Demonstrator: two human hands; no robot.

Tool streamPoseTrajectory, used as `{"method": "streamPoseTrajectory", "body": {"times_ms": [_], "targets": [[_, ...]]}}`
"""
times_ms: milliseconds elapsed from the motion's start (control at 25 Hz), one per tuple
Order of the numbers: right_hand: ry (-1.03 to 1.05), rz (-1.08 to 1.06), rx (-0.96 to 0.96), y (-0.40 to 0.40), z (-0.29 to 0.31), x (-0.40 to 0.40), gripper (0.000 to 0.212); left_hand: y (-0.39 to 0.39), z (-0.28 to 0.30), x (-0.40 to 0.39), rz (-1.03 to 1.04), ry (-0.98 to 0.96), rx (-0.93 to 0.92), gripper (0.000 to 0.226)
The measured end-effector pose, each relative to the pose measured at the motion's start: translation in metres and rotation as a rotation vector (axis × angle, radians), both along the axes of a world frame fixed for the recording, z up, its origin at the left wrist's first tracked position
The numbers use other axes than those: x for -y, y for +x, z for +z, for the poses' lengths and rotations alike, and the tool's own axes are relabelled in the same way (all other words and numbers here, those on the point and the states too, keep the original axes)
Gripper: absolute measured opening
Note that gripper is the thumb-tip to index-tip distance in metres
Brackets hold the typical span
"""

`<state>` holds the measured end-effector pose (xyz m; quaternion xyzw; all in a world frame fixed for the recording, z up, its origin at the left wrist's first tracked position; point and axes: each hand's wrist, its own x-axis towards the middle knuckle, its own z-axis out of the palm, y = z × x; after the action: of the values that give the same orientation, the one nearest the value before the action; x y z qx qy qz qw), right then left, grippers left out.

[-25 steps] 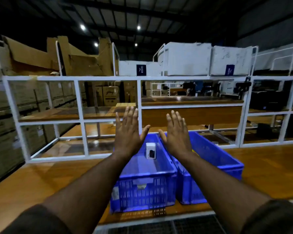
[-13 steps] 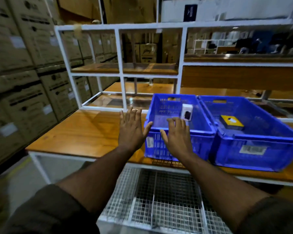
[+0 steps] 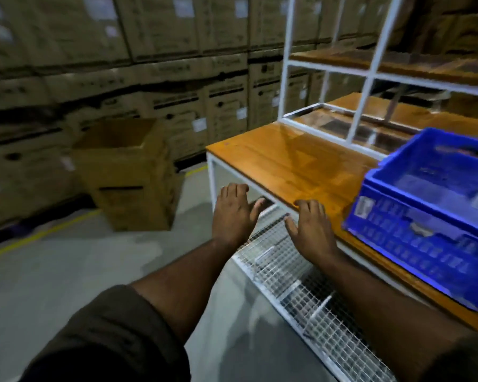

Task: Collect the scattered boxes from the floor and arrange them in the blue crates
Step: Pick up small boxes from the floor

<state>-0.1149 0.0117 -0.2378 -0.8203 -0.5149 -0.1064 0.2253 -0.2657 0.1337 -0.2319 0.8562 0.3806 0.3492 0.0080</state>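
Note:
One blue crate (image 3: 425, 232) stands on the wooden table (image 3: 293, 164) at the right edge of the view, blurred by motion; its contents cannot be made out. My left hand (image 3: 233, 213) is stretched out palm down, fingers straight, over the floor just left of the table's front corner. My right hand (image 3: 311, 227) is also flat and holds nothing, above the table's front edge and left of the crate. No small box shows on the floor in this view.
An open brown carton (image 3: 127, 172) stands on the grey floor (image 3: 66, 271) to the left. Stacked cartons (image 3: 122, 64) line the back wall. A white wire-mesh shelf (image 3: 301, 293) juts out under the table. A white shelf frame (image 3: 364, 78) rises on the tabletop.
The view has swung left and down, away from the crates toward the floor and cartons. Both hands stay outstretched and empty, now left of the crate rather than in front of it.

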Motion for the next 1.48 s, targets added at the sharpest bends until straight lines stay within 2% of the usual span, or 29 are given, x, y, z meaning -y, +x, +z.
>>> {"method": "streamPoseTrajectory", "body": {"times_ms": [120,320,560,760,1160,1480], "targets": [[-0.023,0.177,-0.074,-0.048,-0.017,-0.019,0.041,-0.072,-0.025,0.017,0.2,-0.062,-0.016,0.047],[-0.09,0.475,-0.143,-0.147,-0.052,-0.047,0.04,-0.19,-0.057,0.049,0.506,-0.162,-0.049,0.061],[-0.203,0.83,-0.138,-0.295,-0.089,-0.066,0.044,-0.332,-0.097,0.097,0.855,-0.294,-0.017,0.066],[-0.273,1.028,-0.122,-0.398,-0.106,-0.081,0.044,-0.428,-0.115,0.118,1.064,-0.366,0.031,0.067],[-0.325,1.362,-0.106,-0.587,-0.11,-0.119,0.046,-0.586,-0.133,0.124,1.411,-0.398,0.105,0.065],[-0.383,1.643,-0.107,-0.706,-0.132,-0.205,0.044,-0.666,-0.157,0.092,1.709,-0.458,0.142,0.067]]}}
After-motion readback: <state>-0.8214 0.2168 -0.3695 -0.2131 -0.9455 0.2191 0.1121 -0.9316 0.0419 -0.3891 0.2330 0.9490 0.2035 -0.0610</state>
